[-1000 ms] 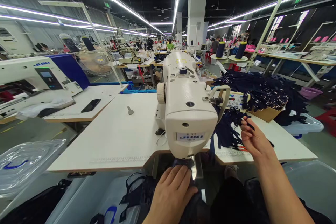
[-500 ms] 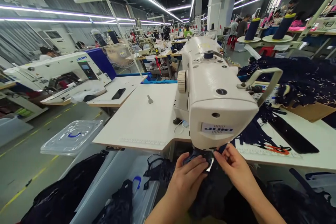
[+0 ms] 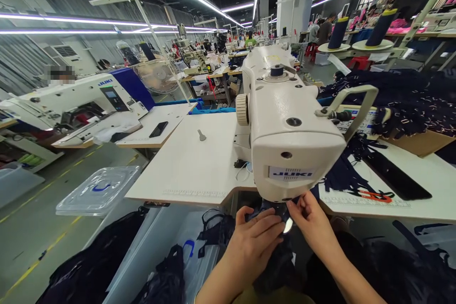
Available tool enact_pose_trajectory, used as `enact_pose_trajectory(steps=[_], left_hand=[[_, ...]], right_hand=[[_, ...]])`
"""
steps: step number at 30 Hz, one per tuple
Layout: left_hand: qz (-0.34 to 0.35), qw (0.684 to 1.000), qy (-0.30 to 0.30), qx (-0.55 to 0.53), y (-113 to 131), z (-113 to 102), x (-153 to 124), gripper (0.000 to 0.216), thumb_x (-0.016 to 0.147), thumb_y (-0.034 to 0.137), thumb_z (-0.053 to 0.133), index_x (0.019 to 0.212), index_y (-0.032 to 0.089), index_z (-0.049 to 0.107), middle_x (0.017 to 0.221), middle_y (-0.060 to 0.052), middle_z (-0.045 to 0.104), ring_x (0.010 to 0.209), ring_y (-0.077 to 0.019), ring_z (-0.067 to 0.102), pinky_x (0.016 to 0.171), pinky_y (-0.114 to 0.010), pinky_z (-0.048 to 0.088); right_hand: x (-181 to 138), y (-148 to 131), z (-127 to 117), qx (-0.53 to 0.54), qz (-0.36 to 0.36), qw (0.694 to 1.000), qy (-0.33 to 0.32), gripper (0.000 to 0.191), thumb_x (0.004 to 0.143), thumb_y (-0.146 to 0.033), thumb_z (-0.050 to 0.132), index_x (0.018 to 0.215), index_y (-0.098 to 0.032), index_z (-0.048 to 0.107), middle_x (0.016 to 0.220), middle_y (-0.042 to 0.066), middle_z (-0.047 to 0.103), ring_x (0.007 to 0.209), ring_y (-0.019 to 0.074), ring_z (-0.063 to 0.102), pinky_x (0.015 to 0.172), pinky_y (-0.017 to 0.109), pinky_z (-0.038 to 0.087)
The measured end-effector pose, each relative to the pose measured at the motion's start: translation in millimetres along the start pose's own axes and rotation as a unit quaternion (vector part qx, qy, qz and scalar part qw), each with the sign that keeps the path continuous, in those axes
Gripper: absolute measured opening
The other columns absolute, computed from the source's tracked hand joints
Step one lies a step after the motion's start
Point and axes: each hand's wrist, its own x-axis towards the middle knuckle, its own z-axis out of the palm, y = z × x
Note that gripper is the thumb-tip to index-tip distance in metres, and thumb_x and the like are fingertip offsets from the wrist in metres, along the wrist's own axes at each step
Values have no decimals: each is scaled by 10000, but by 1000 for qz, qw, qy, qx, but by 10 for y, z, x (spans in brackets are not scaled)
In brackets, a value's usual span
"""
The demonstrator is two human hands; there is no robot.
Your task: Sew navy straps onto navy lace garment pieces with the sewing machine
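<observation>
A white sewing machine (image 3: 295,152) marked JUKI stands in front of me, its head hiding the needle area. Under the head, my left hand (image 3: 252,240) lies over a dark navy garment (image 3: 276,266), fingers bent on the cloth and thumb raised. On the other side, my right hand (image 3: 309,218) has thumb and fingertips pinched together at the garment's edge, close below the machine head. Between the hands shows a bright shiny patch. The rest of the garment hangs down toward my lap, dark and hard to make out.
Left on the white table (image 3: 185,166) lies a small metal key-like piece (image 3: 202,135). Orange-handled snips (image 3: 375,195), a black phone-like slab (image 3: 399,175) and navy straps (image 3: 342,175) lie right. Plastic bins (image 3: 199,228) with dark garments stand below; a lidded box (image 3: 98,190) sits further left.
The view has shifted slightly, so the machine appears a little further left. Both hands keep their places on the garment; the bright patch between them has changed shape.
</observation>
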Motion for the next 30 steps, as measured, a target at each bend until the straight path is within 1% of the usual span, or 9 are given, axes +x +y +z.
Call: enact_pose_trajectory(steps=[4,9,13,19,21,24,25,28,30], left_hand=[[23,999,-4,27,-29,-9,-11,208,984,233,488,1133,244,633,1053,-2,711,1088,-149,622,996,-333,277],[39,998,-30,35,-24,-52,12,239,1005,205,428,1156,221,614,1070,-29,703,1122,-159,602,974,-339,297],[61,995,-49,60,-28,-69,20,239,998,192,455,1192,225,590,1107,-12,691,1155,-142,576,990,-330,283],[67,989,-79,105,-42,-86,19,241,980,213,508,1204,265,579,1116,31,679,1144,-127,571,1013,-321,268],[60,991,-67,104,-20,-96,38,226,978,226,514,1190,268,582,1124,43,677,1159,-129,556,1029,-329,237],[35,993,-41,109,29,-80,64,213,969,272,535,1175,254,588,1121,45,678,1166,-142,542,1019,-338,221],[26,992,-36,116,44,-65,69,224,964,292,543,1180,248,587,1121,42,677,1159,-149,543,1004,-340,231],[6,990,-29,141,79,-2,66,267,960,339,545,1204,236,578,1124,32,673,1121,-158,554,955,-347,268],[5,987,-23,156,93,42,52,278,972,350,519,1213,223,574,1131,23,668,1114,-156,551,938,-349,280]], right_hand=[[-7,6,31,6,-2,1000,13,260,854,-454,534,783,-245,397,650,-80,305,588,124,350,560,247,345],[-6,23,44,2,-3,1000,13,253,869,-452,521,798,-242,400,658,-79,313,594,124,361,566,247,351],[-3,66,43,-1,-4,1000,11,266,868,-472,524,803,-240,411,654,-77,325,588,126,374,562,249,360],[26,57,-3,-33,-10,999,13,252,844,-450,540,774,-239,421,633,-82,322,566,121,380,540,239,365],[79,22,-42,-39,-18,999,0,215,834,-432,540,809,-233,462,637,-72,382,583,128,424,556,243,388],[198,-35,-95,-31,-22,999,-35,231,802,-399,551,932,-208,544,699,-24,544,667,164,540,627,273,452],[240,-52,-106,-34,-23,998,-41,241,783,-387,558,935,-200,565,712,-9,579,692,180,566,649,289,468],[346,-92,-118,-72,-32,996,-41,191,728,-342,558,835,-196,616,704,21,640,751,228,616,706,339,499],[394,-105,-117,-92,-47,993,-53,200,709,-310,544,826,-194,658,753,47,695,815,259,645,755,372,509]])
